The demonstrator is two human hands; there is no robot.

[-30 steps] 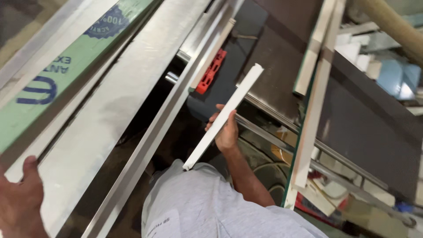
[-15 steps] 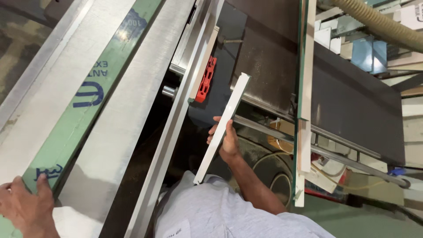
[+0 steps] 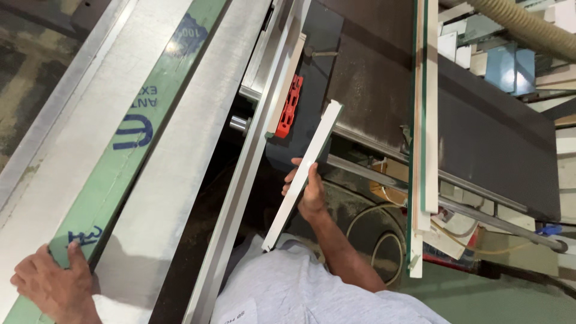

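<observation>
1. Two bare hands of the one person show, both at the lower part of the view, with the grey shirt [image 3: 300, 294] between them.
2. The right hand [image 3: 307, 191] is closed around one white strip [image 3: 303, 174], fingers curled over its near edge about midway along its length. The strip runs tilted, its upper end near the dark machine table [image 3: 480, 114] and its lower end just above the shirt.
3. The left hand [image 3: 51, 288] rests on the near end of one long green-edged panel [image 3: 129, 150], fingers bent over the green band with blue printing; it presses or grips the edge, and which of the two cannot be told.
4. That panel lies on a silvery metal bed [image 3: 180, 180] that runs diagonally across the left half of the view.
5. One aluminium rail [image 3: 240, 198] lies alongside the bed's right edge, just beside the white strip but apart from it.
6. One red plastic piece [image 3: 289, 107] sits against the rail, above the right hand.
7. One narrow green-edged board [image 3: 422, 120] stands across the dark table, well apart from both hands.
8. One tan ribbed hose [image 3: 528, 27] crosses the upper right corner.
</observation>
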